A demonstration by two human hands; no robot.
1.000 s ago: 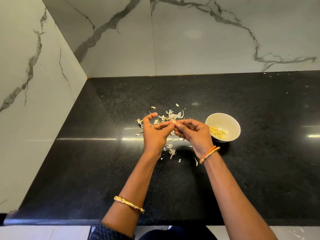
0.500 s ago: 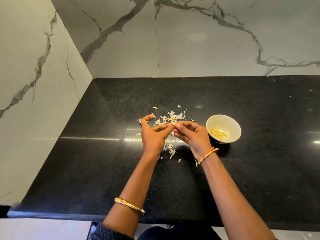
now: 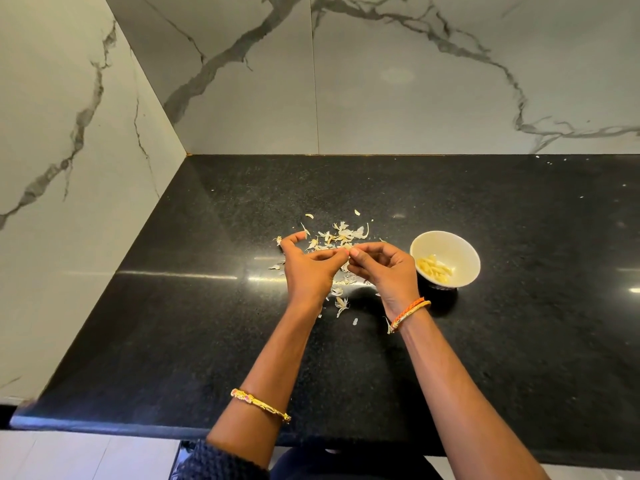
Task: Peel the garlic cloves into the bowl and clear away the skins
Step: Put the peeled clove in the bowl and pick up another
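At the far left of the frame a marble wall [image 3: 69,168] meets a second marble wall [image 3: 415,81] that runs across the top, and the black bench [image 3: 207,341] fills the middle from the corner outward. My left forearm comes up from the bottom centre with a gold bangle [image 3: 260,406] round it. My left hand [image 3: 311,268] sits a little left of centre, its thumb and forefinger curled inward and pinching at the right, its little finger lifted toward the upper left. Between the two sets of fingertips, at the centre of the frame, is the garlic clove [image 3: 349,252]; only a pale sliver of it shows, so I cannot tell which way its long axis runs or where its tip points. My right hand [image 3: 384,271] comes in just right of centre, fingers curled, thumb and forefinger pinching the same clove from the right. An orange and yellow thread band [image 3: 410,314] wraps that wrist. The loose skins [image 3: 341,233] lie scattered on the bench above, under and just below my hands, mostly pale papery flakes. To the right, near my right hand but apart from it, stands the cream bowl [image 3: 460,251], upright, with peeled cloves [image 3: 434,268] heaped in its bottom, most of them lying with their long axes running from upper left to lower right.
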